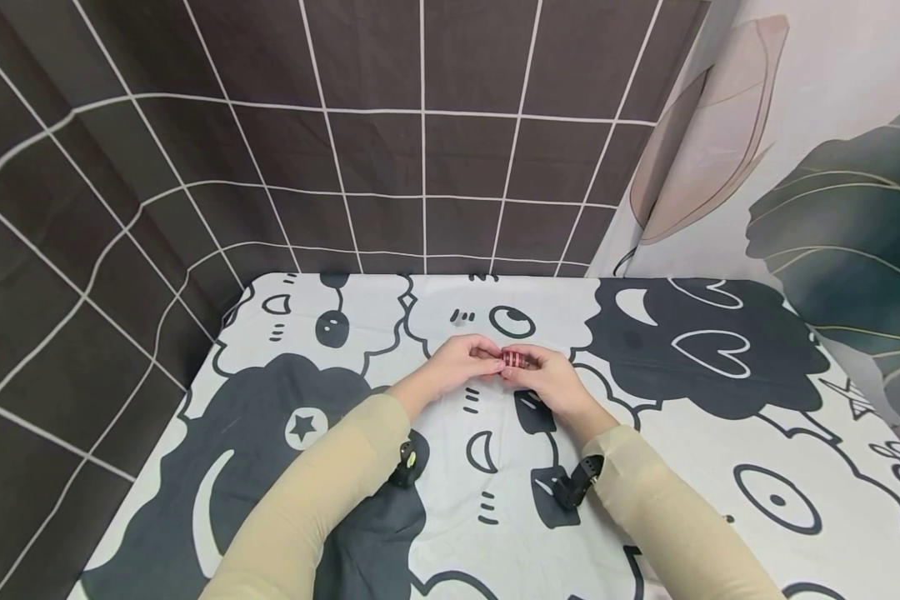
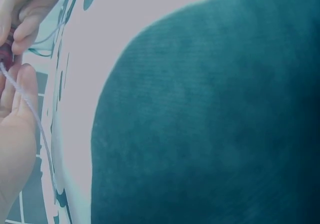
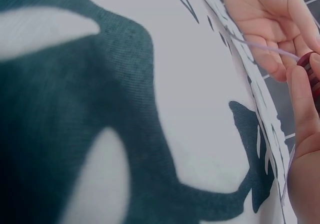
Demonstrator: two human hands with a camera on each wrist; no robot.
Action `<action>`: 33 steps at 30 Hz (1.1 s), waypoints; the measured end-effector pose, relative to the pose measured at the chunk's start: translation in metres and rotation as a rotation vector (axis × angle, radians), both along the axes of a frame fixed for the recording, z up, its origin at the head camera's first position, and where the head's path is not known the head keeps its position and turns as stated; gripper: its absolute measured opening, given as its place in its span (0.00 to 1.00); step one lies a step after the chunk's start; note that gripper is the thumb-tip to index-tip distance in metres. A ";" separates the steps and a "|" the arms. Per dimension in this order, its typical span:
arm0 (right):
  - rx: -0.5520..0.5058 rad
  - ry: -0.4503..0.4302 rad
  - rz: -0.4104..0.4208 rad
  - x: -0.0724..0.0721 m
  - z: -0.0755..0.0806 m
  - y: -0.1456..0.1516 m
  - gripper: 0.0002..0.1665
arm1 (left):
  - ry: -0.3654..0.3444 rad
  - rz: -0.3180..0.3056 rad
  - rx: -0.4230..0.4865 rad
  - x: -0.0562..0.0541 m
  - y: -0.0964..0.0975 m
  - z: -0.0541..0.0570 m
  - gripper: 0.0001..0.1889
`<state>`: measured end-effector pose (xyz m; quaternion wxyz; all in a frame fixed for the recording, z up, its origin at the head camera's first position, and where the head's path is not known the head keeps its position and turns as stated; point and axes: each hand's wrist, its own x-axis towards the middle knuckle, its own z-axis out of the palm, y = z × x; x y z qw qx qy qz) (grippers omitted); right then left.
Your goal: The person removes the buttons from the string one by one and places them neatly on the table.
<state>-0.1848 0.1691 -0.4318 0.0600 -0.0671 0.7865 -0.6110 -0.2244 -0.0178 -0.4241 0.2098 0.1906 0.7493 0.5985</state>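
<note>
Both hands meet over the cloth, around a small red cylinder with pale bands [image 1: 513, 359]. My right hand [image 1: 551, 379] pinches the cylinder between thumb and fingers. At its left end, the fingertips of my left hand [image 1: 461, 362] come together against it. A pale string [image 2: 31, 103] comes out of the red end in the left wrist view and hangs past the left thumb. In the right wrist view a string [image 3: 270, 48] runs from the cylinder's dark red end [image 3: 306, 59] across the left fingers. The fingers hide much of the cylinder.
A black-and-white cartoon-print cloth [image 1: 450, 517] covers the table. Behind it hangs a dark curtain with a white grid [image 1: 375, 150]; a leaf-patterned curtain [image 1: 855, 250] hangs at the right. Black wrist cameras [image 1: 579, 482] are strapped over the beige sleeves [image 1: 322, 500].
</note>
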 end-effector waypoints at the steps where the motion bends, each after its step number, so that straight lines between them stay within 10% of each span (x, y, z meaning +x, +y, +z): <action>1: -0.013 -0.007 0.003 0.000 0.000 0.000 0.27 | 0.002 -0.002 -0.002 0.000 0.000 0.000 0.14; 13: -0.075 -0.048 -0.001 0.009 0.018 -0.003 0.26 | 0.034 0.003 -0.016 -0.001 -0.003 0.003 0.15; 33: 0.004 -0.026 -0.040 0.004 0.001 0.005 0.25 | 0.109 -0.001 -0.119 -0.003 -0.011 0.001 0.17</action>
